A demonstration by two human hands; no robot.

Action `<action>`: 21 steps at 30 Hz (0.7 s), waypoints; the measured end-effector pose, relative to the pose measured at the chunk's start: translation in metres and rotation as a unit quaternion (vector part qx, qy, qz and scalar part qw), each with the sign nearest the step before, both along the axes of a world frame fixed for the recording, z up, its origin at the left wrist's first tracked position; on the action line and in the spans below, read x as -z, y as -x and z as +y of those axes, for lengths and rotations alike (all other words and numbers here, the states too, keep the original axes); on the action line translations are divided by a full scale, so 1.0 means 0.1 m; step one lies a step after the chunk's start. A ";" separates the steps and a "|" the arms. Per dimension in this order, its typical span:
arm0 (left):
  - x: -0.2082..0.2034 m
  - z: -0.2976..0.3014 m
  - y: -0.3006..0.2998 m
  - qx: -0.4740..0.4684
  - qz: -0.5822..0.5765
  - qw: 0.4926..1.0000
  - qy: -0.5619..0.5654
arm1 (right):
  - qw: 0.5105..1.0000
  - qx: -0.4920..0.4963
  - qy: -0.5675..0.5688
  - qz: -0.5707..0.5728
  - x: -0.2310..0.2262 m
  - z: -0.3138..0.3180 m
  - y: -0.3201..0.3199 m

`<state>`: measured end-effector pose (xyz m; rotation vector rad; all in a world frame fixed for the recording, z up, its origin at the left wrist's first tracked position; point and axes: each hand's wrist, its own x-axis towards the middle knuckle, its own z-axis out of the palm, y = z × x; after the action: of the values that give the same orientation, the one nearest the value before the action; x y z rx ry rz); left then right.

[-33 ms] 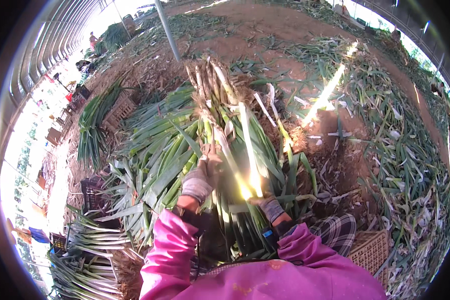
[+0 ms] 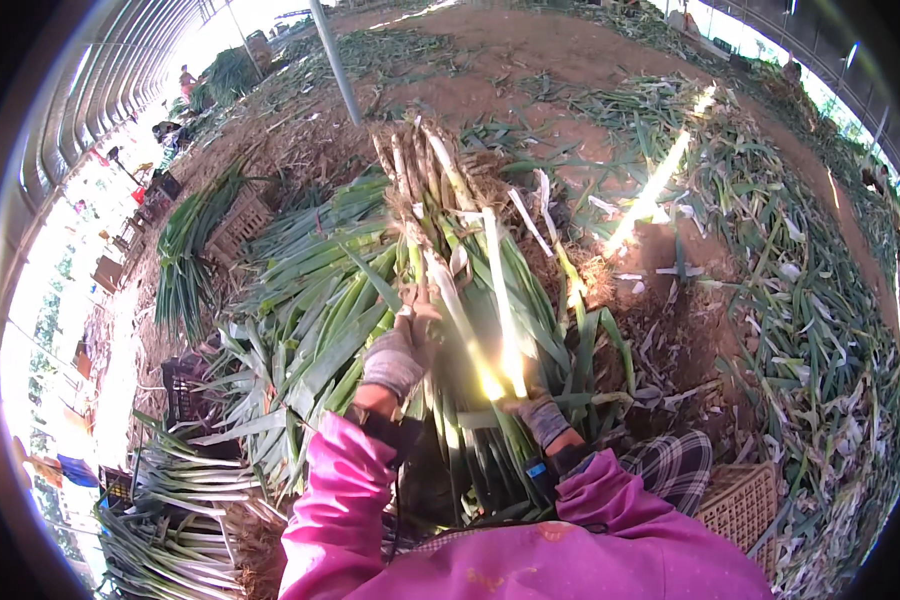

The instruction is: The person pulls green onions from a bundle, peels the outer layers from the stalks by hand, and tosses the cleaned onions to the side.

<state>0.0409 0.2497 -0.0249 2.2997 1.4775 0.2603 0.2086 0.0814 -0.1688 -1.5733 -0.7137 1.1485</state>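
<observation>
A heap of long green onions [image 2: 330,300] lies in front of me, leaves toward me and to the left, shaggy roots at the far end. My left hand [image 2: 410,340], in a dirty knit glove, closes around a stalk at the heap's middle. Two bright white-stemmed green onions [image 2: 500,300] slant down toward my right hand [image 2: 536,408]. That gloved hand grips them where stem turns to leaf; strong glare blurs its fingertips. Beside them, to the right, rests a loose green onion with roots [image 2: 573,280].
Peeled leaves and scraps [image 2: 820,370] cover the ground at the right. A tan plastic crate [image 2: 740,505] stands by my right knee, another crate [image 2: 238,225] at the far left. More green onions [image 2: 180,550] lie at the lower left. A metal post [image 2: 336,62] rises beyond the heap.
</observation>
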 end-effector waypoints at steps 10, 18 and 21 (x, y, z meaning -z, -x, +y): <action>-0.06 0.73 -0.25 0.022 0.011 1.000 -0.015 | 0.995 0.013 -0.004 0.100 -0.12 -0.17 -0.12; -0.03 -0.25 0.10 0.086 0.035 0.996 -0.011 | 0.976 0.036 -0.013 0.214 -0.21 -0.28 -0.16; 0.02 0.11 -0.04 0.029 0.033 0.999 -0.023 | 0.981 -0.007 0.007 0.194 -0.24 -0.35 -0.15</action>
<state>0.0452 0.2603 -0.0267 2.4048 1.4474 0.2062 0.2235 0.0466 -0.1450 -1.3020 -0.4585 1.4203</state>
